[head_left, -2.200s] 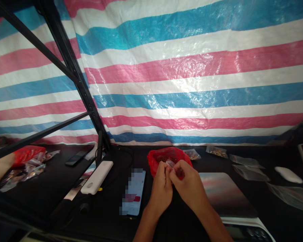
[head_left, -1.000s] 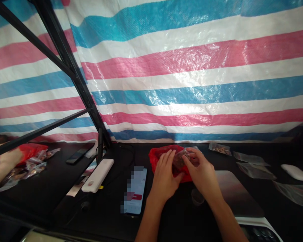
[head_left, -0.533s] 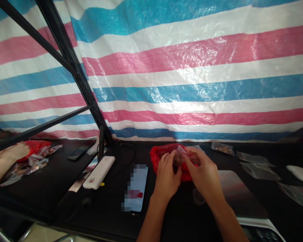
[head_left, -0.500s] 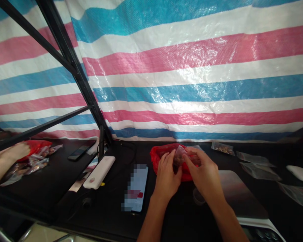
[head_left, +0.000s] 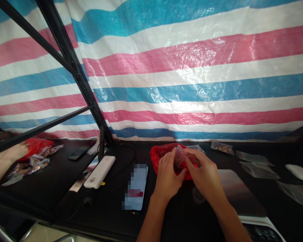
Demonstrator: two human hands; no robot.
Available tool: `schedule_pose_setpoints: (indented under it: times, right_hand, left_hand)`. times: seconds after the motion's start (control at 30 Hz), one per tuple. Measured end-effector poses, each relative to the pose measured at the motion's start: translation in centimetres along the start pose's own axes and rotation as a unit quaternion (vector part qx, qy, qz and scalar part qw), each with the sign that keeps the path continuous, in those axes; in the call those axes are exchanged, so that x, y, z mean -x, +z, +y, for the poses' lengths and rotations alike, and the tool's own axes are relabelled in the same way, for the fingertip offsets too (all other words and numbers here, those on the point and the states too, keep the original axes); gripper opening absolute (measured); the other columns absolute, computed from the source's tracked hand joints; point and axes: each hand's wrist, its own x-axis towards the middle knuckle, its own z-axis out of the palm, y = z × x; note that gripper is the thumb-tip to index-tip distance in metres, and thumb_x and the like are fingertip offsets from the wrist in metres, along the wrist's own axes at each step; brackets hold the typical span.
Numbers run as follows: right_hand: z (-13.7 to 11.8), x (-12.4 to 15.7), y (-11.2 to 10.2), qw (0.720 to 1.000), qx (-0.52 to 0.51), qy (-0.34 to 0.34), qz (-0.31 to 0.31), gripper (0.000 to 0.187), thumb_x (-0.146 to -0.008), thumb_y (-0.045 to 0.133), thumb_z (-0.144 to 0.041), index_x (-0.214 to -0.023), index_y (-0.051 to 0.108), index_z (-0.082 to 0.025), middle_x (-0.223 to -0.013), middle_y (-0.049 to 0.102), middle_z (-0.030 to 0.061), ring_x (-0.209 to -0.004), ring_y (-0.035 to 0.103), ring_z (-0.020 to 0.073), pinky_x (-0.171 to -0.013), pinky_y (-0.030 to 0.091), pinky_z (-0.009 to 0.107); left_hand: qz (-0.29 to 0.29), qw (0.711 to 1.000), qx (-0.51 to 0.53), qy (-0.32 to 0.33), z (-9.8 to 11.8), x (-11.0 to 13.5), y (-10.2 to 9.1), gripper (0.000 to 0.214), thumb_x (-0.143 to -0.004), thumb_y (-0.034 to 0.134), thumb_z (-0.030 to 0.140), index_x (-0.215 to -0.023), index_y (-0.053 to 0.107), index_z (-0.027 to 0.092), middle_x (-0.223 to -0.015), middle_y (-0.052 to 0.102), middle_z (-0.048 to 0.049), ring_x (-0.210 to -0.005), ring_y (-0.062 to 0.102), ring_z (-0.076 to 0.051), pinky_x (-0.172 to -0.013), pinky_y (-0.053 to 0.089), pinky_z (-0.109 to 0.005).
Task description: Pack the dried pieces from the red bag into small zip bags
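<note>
Fingers (head_left: 170, 157) of the left hand (head_left: 167, 178) curl along one side of a small clear bag (head_left: 178, 157), and the right hand (head_left: 204, 169) grips its other side between thumb and fingertips. That bag is held between the two hands, over the mouth of a red plastic bag (head_left: 155, 158); its contents are too blurred to tell. Below, on the black table (head_left: 108, 211), a clear cup (head_left: 197, 197) stands beside a scale (head_left: 239, 193). A lit phone (head_left: 137, 188) and a white power bank (head_left: 100, 172) lie to the left, flat clear bags (head_left: 259, 170) to the right. Striped sheeting (head_left: 192, 67) hangs behind, crossed on the left by a black metal frame (head_left: 65, 55); beyond it, another person's hand (head_left: 17, 151) touches a second red bag (head_left: 39, 148).
</note>
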Motion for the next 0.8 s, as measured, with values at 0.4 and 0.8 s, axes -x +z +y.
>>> schedule_pose_setpoints:
  times: [0.4, 0.8]
  right_hand:
    - [-0.63, 0.04, -0.16, 0.998, 0.031, -0.054, -0.003, 0.018, -0.092, 0.058, -0.029, -0.099, 0.074, -0.024, -0.099, 0.075, 0.0040, -0.074, 0.070, 0.0172, -0.075, 0.057, 0.031]
    - [-0.99, -0.05, -0.76, 0.995, 0.038, -0.087, 0.000, 0.017, -0.094, 0.057, -0.029, -0.097, 0.073, -0.024, -0.099, 0.074, 0.0046, -0.080, 0.070, 0.0186, -0.079, 0.058, 0.033]
  left_hand:
    - [0.012, 0.999, 0.031, -0.032, -0.78, -0.07, 0.01, 0.069, -0.089, 0.069, 0.013, -0.150, 0.044, 0.030, -0.144, 0.061, -0.0079, -0.132, 0.058, -0.027, -0.114, 0.043, -0.050]
    - [0.029, 0.999, 0.014, -0.038, 0.01, -0.42, -0.72, 0.068, -0.086, 0.073, 0.015, -0.148, 0.048, 0.030, -0.141, 0.064, -0.0080, -0.127, 0.061, -0.028, -0.110, 0.047, -0.050]
